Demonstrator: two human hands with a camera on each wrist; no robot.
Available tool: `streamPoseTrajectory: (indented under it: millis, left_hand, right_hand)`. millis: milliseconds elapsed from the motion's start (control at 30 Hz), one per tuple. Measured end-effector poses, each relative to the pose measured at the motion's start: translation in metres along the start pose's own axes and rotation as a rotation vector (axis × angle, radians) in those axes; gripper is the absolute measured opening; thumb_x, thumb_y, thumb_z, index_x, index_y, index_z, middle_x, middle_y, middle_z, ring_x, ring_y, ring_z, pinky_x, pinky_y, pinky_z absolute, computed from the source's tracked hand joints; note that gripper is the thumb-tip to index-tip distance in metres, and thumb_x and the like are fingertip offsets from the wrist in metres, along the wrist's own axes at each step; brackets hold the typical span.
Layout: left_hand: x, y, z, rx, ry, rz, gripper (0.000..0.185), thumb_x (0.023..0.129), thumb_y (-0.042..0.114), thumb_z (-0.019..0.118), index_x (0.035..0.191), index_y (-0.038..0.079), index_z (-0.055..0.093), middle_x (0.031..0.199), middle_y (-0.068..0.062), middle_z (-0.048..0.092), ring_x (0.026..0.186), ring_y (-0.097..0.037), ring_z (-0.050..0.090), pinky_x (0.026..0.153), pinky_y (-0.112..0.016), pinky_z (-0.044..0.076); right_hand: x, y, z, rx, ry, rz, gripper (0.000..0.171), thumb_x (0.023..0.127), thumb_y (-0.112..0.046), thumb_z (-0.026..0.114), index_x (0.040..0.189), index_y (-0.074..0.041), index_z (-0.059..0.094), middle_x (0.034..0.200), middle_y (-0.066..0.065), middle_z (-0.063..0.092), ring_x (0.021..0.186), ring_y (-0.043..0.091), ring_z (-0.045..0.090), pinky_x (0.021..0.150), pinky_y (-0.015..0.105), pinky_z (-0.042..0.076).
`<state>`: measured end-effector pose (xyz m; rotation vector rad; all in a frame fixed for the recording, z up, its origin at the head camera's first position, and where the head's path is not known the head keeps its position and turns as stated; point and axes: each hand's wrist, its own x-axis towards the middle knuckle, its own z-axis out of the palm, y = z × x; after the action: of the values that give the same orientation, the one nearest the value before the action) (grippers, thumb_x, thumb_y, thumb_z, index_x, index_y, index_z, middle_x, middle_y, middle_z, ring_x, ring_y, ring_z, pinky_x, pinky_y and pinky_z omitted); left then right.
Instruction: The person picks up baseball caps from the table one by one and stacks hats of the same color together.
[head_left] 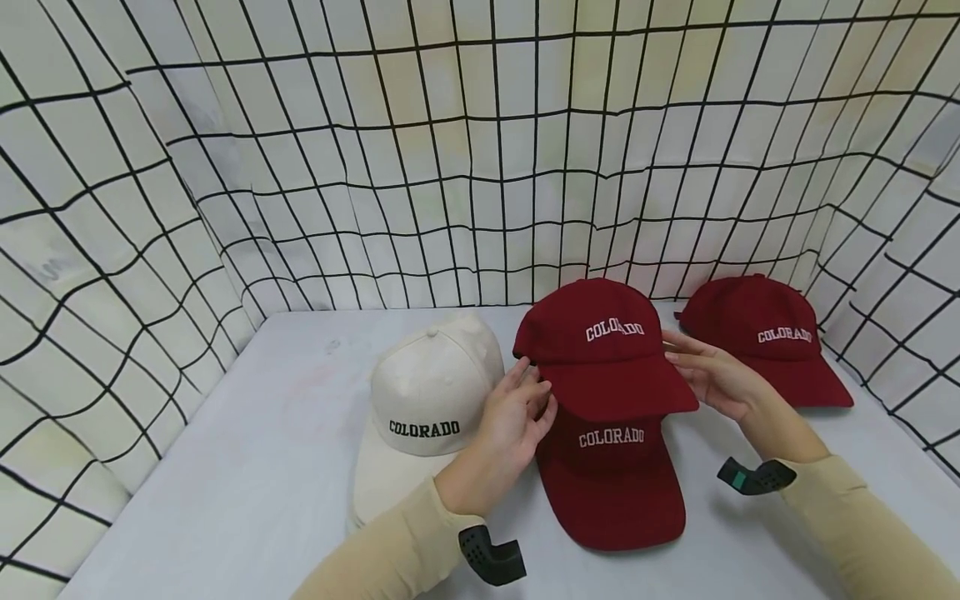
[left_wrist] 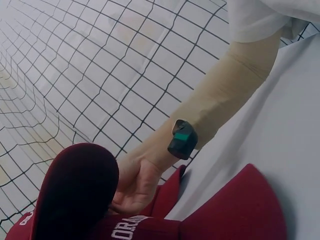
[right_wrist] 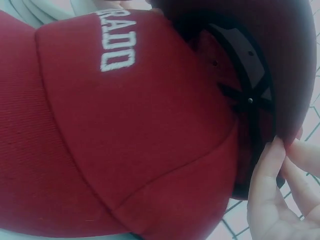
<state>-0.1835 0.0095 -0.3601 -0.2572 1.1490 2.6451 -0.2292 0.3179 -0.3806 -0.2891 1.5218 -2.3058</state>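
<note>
From the head view, both hands hold a raised red cap (head_left: 603,346) lettered COLORADO above a lower red cap (head_left: 611,479) that lies on the tabletop (head_left: 247,467). The left hand (head_left: 513,421) has its grip at the raised cap's left edge, fingers curled onto it; the right hand (head_left: 712,375) holds the right edge. The raised cap's bill points toward the person, its long axis running front to back. A cream cap (head_left: 427,400) lies just left of the lower red cap; a third red cap (head_left: 761,333) lies to its right, further back.

The left wrist view shows the right hand (left_wrist: 135,187) at the raised cap (left_wrist: 75,192), over the lower cap (left_wrist: 235,210).

The right wrist view shows fingers (right_wrist: 267,172) pinching the raised cap's rim (right_wrist: 287,75), its inside open to view, above the lower cap (right_wrist: 100,125).
</note>
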Motion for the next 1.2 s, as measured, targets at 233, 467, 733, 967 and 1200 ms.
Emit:
streamPoseTrajectory:
  millis: [233,467,733,967,1200]
  left_hand:
    - [-0.009,-0.007,-0.005,-0.031,0.042,-0.016,0.065,0.1,-0.007,0.052,0.16,0.006,0.028,0.147,-0.015,0.034,0.103,-0.018,0.052,0.088,-0.025,0.051]
    - [-0.01,-0.004,-0.008,-0.072,0.047,-0.037,0.065,0.101,-0.008,0.05,0.16,0.002,0.025,0.153,-0.019,0.029,0.104,-0.018,0.05,0.084,-0.02,0.052]
    - [-0.016,-0.004,-0.013,-0.067,0.04,-0.069,0.068,0.1,-0.01,0.049,0.161,0.002,0.02,0.156,-0.021,0.024,0.103,-0.018,0.05,0.084,-0.02,0.052]
    - [-0.018,-0.006,-0.017,-0.057,0.033,-0.101,0.066,0.1,-0.01,0.049,0.158,0.003,0.022,0.136,-0.014,0.033,0.099,-0.016,0.051,0.082,-0.019,0.053]
    - [-0.022,-0.01,-0.025,-0.026,0.027,-0.112,0.058,0.101,-0.008,0.051,0.152,0.003,0.028,0.129,-0.012,0.037,0.097,-0.015,0.052,0.081,-0.019,0.053]
  right_hand:
    - [-0.001,0.004,0.005,0.049,0.02,0.048,0.04,0.109,-0.002,0.042,0.12,-0.023,0.075,0.118,0.002,0.073,0.099,0.014,0.073,0.083,0.03,0.059]
    - [-0.002,0.007,0.007,0.056,-0.022,0.033,0.04,0.11,-0.002,0.04,0.122,-0.02,0.073,0.121,0.003,0.072,0.103,0.014,0.072,0.085,0.027,0.057]
    - [-0.007,0.01,0.006,0.041,-0.006,0.076,0.04,0.11,-0.002,0.041,0.12,-0.02,0.075,0.119,0.003,0.073,0.103,0.013,0.072,0.087,0.028,0.056]
    - [-0.013,0.012,0.004,0.109,-0.093,0.061,0.045,0.11,0.001,0.034,0.127,-0.017,0.071,0.124,0.007,0.071,0.105,0.016,0.071,0.089,0.029,0.055]
    - [-0.02,0.015,0.005,0.058,-0.087,0.057,0.043,0.109,0.002,0.039,0.132,-0.021,0.067,0.128,0.005,0.067,0.107,0.016,0.071,0.091,0.031,0.055]
